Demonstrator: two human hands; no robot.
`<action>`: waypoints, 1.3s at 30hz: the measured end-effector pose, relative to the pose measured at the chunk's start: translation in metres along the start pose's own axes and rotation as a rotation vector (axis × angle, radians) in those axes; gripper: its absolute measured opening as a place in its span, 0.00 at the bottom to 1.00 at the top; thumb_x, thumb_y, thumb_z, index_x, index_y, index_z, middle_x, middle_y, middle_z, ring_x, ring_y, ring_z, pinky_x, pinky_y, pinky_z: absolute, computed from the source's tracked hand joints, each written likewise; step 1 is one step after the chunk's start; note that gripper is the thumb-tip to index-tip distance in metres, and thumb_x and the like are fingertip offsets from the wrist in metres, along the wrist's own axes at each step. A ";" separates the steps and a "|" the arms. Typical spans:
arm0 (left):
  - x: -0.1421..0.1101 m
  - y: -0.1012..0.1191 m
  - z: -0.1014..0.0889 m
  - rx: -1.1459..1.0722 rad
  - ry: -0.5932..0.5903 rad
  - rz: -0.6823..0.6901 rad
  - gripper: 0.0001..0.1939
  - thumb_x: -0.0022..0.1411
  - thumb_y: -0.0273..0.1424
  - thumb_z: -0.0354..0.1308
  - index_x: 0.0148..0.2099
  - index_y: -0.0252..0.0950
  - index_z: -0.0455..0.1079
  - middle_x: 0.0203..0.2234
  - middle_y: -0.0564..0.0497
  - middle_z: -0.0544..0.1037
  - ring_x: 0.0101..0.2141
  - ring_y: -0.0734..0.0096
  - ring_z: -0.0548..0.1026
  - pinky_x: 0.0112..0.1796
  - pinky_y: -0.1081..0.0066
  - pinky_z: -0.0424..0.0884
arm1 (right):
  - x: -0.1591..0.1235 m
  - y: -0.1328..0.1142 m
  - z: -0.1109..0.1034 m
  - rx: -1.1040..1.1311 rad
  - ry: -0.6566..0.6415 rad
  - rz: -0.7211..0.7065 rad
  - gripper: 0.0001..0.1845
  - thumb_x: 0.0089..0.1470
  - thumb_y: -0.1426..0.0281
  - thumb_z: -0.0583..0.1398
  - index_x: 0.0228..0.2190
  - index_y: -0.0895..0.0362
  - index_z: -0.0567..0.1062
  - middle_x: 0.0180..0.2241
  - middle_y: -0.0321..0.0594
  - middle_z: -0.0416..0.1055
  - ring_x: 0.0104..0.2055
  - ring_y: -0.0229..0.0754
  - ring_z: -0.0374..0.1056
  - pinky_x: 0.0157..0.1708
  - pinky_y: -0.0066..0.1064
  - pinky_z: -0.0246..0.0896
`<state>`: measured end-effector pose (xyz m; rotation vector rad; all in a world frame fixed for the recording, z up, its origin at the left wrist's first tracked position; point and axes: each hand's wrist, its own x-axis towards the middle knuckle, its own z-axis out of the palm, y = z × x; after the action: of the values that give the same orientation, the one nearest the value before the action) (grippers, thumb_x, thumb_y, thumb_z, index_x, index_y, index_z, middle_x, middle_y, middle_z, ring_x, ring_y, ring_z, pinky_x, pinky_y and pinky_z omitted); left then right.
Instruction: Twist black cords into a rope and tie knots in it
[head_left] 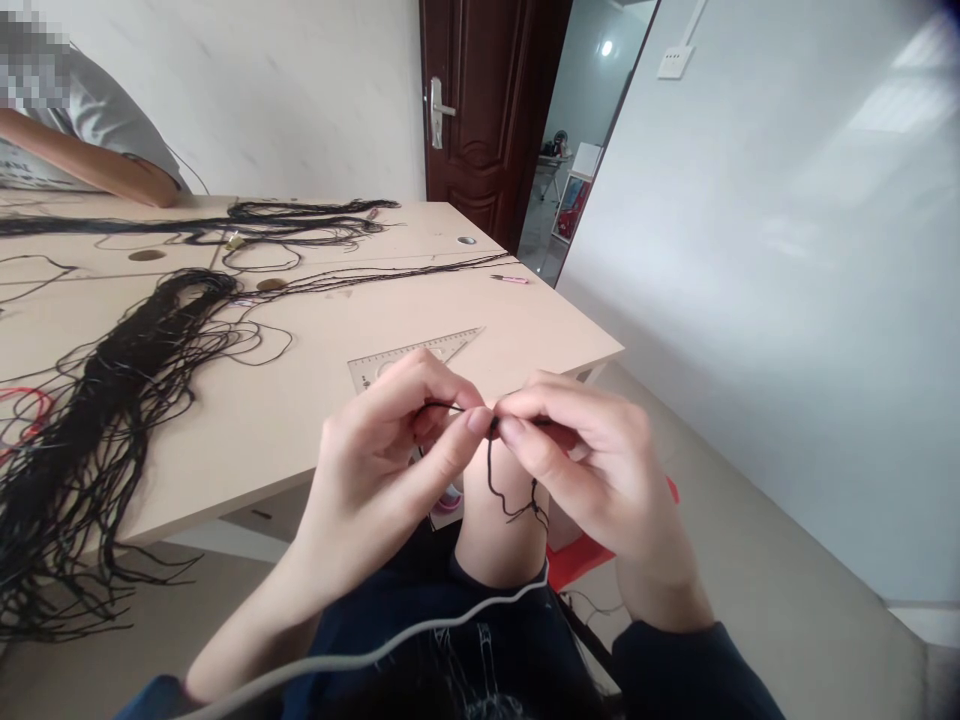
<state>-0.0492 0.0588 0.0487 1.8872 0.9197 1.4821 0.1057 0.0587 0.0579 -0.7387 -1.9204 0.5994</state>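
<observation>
We pinch a thin black cord (493, 425) between thumb and forefinger of our left hand (386, 455) and right hand (596, 465), their tips nearly touching. We hold it nearer us than the set square (367, 372); left of that square lies a dark strand bundle (142, 335).

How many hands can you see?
2: the bare left hand and bare right hand, both pinching thin black cord mid-picture. Any hands of the grey-shirted person are hidden.
</observation>
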 end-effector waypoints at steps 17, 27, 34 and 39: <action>0.000 0.001 0.002 -0.022 0.065 0.072 0.03 0.57 0.25 0.55 0.30 0.36 0.64 0.22 0.55 0.65 0.23 0.80 0.62 0.20 0.77 0.58 | -0.004 0.000 0.002 -0.021 0.014 -0.014 0.06 0.55 0.76 0.55 0.31 0.62 0.72 0.27 0.33 0.66 0.28 0.27 0.61 0.24 0.18 0.57; 0.001 0.002 0.003 -0.003 0.033 0.143 0.04 0.57 0.22 0.54 0.32 0.35 0.65 0.25 0.54 0.65 0.25 0.80 0.64 0.23 0.77 0.61 | -0.001 -0.001 0.003 0.048 0.037 0.010 0.03 0.53 0.74 0.58 0.29 0.61 0.72 0.25 0.32 0.66 0.26 0.27 0.60 0.24 0.19 0.57; 0.001 -0.001 0.001 0.024 0.013 0.190 0.05 0.58 0.21 0.53 0.33 0.36 0.65 0.24 0.54 0.65 0.26 0.78 0.63 0.23 0.74 0.59 | -0.001 0.001 0.004 0.022 0.041 -0.011 0.04 0.54 0.74 0.57 0.29 0.60 0.72 0.25 0.31 0.65 0.25 0.27 0.59 0.23 0.18 0.56; 0.001 -0.003 0.003 0.040 0.038 0.207 0.05 0.58 0.21 0.53 0.32 0.36 0.64 0.24 0.54 0.64 0.25 0.78 0.62 0.23 0.73 0.58 | -0.002 0.002 0.005 0.007 0.058 -0.035 0.04 0.54 0.75 0.56 0.30 0.60 0.71 0.25 0.32 0.64 0.25 0.27 0.58 0.23 0.18 0.56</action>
<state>-0.0463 0.0611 0.0465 2.0408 0.7956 1.6355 0.1026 0.0581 0.0529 -0.7092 -1.8727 0.5573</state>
